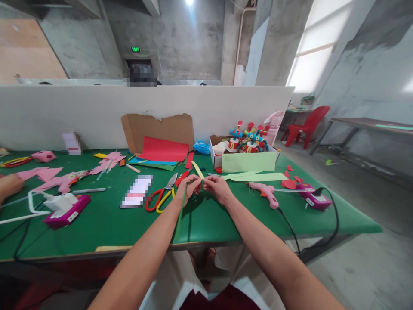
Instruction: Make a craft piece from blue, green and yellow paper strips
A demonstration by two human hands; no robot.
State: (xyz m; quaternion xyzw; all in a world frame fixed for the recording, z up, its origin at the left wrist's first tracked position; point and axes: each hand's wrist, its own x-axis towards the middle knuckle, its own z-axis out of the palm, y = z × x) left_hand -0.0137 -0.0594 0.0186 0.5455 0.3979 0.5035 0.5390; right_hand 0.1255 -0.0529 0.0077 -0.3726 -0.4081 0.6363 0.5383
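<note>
My left hand and my right hand meet over the middle of the green table, fingers pinched together. Between their fingertips they grip the joined ends of two narrow paper strips. A pale yellow paper strip points up and away from the fingers. The green paper strip hangs down past my left wrist toward the table edge. Exactly how the strips cross is hidden by the fingers. Beside my left hand lie scissors with red and yellow handles, their blades pointing away.
A pink glue gun and purple power strip lie right. Light green paper strips lie beyond my right hand. A box holds robot-like paper figures. Coloured sheets lean on cardboard. Another person's hand is far left.
</note>
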